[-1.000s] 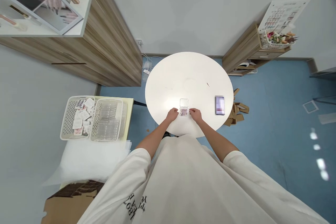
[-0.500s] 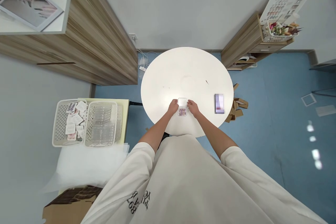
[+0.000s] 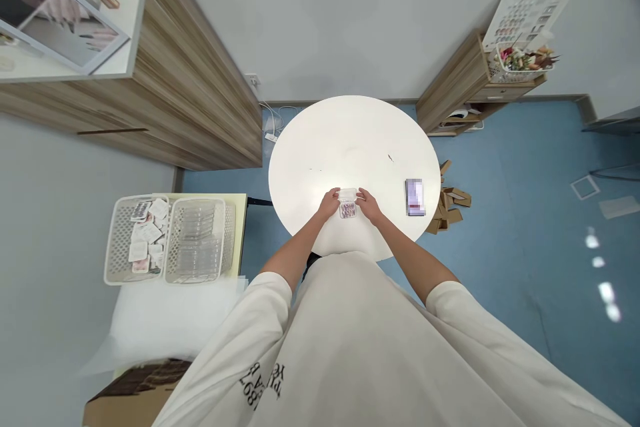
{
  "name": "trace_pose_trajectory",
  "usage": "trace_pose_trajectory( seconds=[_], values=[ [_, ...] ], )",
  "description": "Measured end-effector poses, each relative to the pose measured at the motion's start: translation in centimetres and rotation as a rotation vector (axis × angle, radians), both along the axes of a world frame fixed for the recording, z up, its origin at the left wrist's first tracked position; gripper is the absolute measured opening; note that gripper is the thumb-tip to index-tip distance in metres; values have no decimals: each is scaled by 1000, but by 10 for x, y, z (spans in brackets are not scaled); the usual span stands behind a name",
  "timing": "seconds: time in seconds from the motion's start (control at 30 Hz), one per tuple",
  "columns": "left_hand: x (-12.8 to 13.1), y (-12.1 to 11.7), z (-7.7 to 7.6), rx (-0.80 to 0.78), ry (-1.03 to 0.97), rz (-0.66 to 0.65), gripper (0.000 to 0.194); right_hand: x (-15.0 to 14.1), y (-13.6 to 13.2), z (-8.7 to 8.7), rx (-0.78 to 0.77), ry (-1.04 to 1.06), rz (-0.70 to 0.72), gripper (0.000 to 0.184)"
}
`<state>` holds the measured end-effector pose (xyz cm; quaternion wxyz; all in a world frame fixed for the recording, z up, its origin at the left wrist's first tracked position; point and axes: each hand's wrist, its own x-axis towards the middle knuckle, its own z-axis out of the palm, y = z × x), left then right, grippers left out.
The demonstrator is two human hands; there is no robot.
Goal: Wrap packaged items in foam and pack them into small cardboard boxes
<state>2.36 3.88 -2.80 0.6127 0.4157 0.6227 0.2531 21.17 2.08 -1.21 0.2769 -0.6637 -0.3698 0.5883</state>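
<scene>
A small clear plastic case (image 3: 348,209) with a hinged lid (image 3: 348,194) lies on the white oval table, near its front edge. Inside its lower half are rows of small pinkish-purple pieces that look like false nails. The lid is raised at a slant above the far side. My left hand (image 3: 330,201) pinches the lid's left edge with its fingertips. On the opposite edge, the fingers of my right hand (image 3: 367,204) are closed in the same way. Fine finger detail is too small to make out.
A purple box (image 3: 415,197), blurred, lies at the right of the white table (image 3: 350,133). Left stand two white baskets, one with packaged sets (image 3: 145,233), the other with stacked clear cases (image 3: 197,243). Wooden cabinets (image 3: 200,80) flank the table; cardboard pieces (image 3: 450,207) lie on the floor.
The case's lid has tilted up from lying back and now looks narrower. Both hands have stayed at its sides. The whole view has shifted slightly.
</scene>
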Motion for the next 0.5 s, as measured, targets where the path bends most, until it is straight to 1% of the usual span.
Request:
trace_pose_trajectory(
  seconds=[0.1, 0.2, 0.33, 0.5],
  values=[
    [-4, -6, 3, 53, -3, -12, 59, 0, -5, 2, 9, -9, 17, 78],
    [-8, -17, 2, 76, 6, -24, 55, 1, -13, -1, 17, -20, 39, 79],
    [-10, -35, -3, 76, 18, -36, 54, 1, -26, -4, 12, -47, 76, 79],
    [-12, -52, -5, 44, 31, -48, 54, 2, -40, -3, -21, -124, 174, 75]
  ],
)
